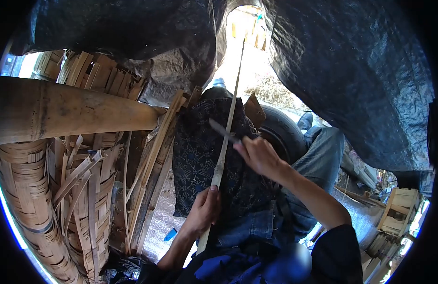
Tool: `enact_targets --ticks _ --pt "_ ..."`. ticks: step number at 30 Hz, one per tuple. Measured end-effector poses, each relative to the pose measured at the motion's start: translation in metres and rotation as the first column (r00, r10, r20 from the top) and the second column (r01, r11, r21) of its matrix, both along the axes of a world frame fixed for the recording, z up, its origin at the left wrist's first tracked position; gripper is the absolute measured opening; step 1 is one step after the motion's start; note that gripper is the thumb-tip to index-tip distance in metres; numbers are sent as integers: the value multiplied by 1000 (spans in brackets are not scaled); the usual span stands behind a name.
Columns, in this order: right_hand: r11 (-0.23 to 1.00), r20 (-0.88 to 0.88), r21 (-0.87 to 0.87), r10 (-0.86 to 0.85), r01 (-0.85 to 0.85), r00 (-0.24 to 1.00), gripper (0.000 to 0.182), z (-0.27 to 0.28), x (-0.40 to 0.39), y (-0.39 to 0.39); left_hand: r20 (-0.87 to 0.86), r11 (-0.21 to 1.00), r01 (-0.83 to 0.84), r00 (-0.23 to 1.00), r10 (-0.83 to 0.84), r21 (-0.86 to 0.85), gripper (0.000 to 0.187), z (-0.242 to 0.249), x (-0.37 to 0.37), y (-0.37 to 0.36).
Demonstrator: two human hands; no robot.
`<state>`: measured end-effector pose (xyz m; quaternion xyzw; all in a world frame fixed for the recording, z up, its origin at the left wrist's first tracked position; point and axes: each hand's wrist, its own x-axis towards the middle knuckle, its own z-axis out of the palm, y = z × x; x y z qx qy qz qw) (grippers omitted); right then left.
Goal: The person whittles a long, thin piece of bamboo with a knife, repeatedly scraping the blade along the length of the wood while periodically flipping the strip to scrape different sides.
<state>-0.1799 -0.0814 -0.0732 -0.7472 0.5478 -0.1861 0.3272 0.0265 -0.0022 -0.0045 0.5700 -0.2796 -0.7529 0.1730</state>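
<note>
A long, pale bamboo strip [231,112] runs from my lap up toward the bright gap at the top. Near its lower end, my left hand [205,207] is closed around it, thumb on top. My right hand [260,154] grips a knife [222,130], its fingers wrapped round a handle they mostly hide. The blade points up and left and crosses the strip; whether it touches cannot be told. Beneath the strip, a dark patterned cloth [195,163] covers my lap and leg.
A thick bamboo pole [81,110] juts in from the left above woven bamboo baskets [27,189]. Split bamboo pieces [152,165] lean beside my lap. A black tyre [281,130] is behind my right hand. Dark plastic sheets [351,71] hang overhead. A wooden crate [400,210] stands at right.
</note>
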Motion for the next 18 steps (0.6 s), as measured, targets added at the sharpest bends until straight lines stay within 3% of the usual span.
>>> enact_targets --ticks 2,4,6,7,8,10,11,13,15,16,18 --pt "997 -17 -57 -55 54 998 38 -17 -6 -24 -24 999 -31 999 32 24 44 -1 1 -2" --pt "993 -236 -101 29 -54 971 26 -43 -11 -47 -39 997 -61 997 62 40 43 -1 3 -1" --pt "957 -476 -249 12 -148 879 28 -74 -36 -84 -66 998 -55 996 58 43 43 0 6 2" --pt "996 -346 -91 -27 -5 938 29 -72 -46 -98 -63 998 -53 997 54 25 43 0 8 2" --pt "838 -299 -546 -178 -14 938 32 -125 -66 -108 -102 996 -82 991 85 39 42 0 10 4" --pt "923 74 -155 -345 353 936 46 -85 -63 -113 -134 992 -120 983 125 47 41 1 13 3" --pt "927 77 -161 -330 339 941 46 -60 -59 -107 -130 992 -123 984 125 24 40 1 11 3" --pt "878 89 151 -469 453 879 56 -17 -51 -74 -110 993 -116 987 115 -3 38 1 6 5" --pt "958 147 94 -282 270 948 49 -8 -52 -38 -30 996 -82 996 81 -40 38 8 -3 1" --pt "965 184 195 -212 175 960 45 13 -50 -23 57 997 -27 998 31 -71 38 11 -6 0" --pt "980 155 132 -172 152 973 44 31 -37 5 80 995 37 996 -30 -92 38 12 -5 -2"
